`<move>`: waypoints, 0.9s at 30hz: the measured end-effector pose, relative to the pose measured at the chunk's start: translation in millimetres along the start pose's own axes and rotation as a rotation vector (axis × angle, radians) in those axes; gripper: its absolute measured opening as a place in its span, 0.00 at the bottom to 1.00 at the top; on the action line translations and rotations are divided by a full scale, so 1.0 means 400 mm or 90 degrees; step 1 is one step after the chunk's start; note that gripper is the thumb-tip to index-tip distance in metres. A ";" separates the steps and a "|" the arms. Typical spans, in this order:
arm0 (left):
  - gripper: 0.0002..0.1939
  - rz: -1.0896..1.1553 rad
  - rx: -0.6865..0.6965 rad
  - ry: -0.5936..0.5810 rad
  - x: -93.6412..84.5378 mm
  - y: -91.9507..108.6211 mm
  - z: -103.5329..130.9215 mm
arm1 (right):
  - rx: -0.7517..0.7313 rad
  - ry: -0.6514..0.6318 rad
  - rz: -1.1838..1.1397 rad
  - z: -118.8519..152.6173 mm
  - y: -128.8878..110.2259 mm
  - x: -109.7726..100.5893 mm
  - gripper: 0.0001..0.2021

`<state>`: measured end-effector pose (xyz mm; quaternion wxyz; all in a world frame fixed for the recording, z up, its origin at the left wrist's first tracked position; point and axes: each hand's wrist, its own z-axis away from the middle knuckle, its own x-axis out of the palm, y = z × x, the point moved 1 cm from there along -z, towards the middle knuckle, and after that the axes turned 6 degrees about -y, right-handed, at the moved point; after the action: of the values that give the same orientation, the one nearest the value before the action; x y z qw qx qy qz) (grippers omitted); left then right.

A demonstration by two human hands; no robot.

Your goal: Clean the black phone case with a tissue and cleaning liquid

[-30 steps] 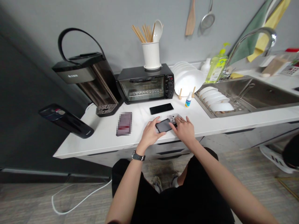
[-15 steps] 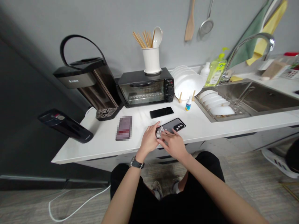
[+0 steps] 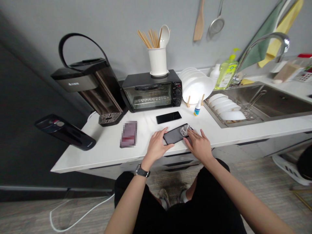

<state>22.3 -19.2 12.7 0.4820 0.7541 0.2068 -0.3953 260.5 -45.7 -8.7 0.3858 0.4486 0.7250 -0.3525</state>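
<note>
While left hand (image 3: 156, 145) grips phone (image 3: 172, 135), right hand (image 3: 200, 146) holds cloth (image 3: 185, 130) against it | white holder (image 3: 158, 61): chopsticks (image 3: 144, 39), spoon (image 3: 165, 36) | sink (image 3: 285, 99): bowls (image 3: 232, 115)

The grey phone (image 3: 173, 135) has a smooth, dull back. The wrinkly wad (image 3: 184, 130) on it looks like thin cloth or paper. The black phone (image 3: 168, 117) is shiny like glass. The white surface (image 3: 107, 152) looks smooth. The sink (image 3: 278, 100) is metal, the tap (image 3: 258, 38) shinier metal, the spatula (image 3: 199, 27) wood.

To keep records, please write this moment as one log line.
left hand: holds gray phone | right hand: on cloth atop gray phone | beyond: black phone, small bottle
</note>
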 end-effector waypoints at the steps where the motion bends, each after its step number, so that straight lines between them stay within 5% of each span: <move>1: 0.45 0.000 -0.001 -0.002 0.000 0.002 -0.001 | 0.006 0.000 0.004 -0.001 -0.001 0.001 0.22; 18: 0.43 0.012 0.008 0.003 0.007 -0.010 -0.011 | 0.072 -0.038 0.048 -0.120 -0.116 0.051 0.38; 27: 0.39 -0.017 0.037 -0.027 -0.001 -0.015 0.002 | -0.066 -0.106 -0.155 -0.060 -0.239 0.023 0.25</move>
<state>17.7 -17.3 9.6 0.4587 0.7564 0.1954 -0.4234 163.8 -55.0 9.7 0.4214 0.3058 0.7571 -0.3947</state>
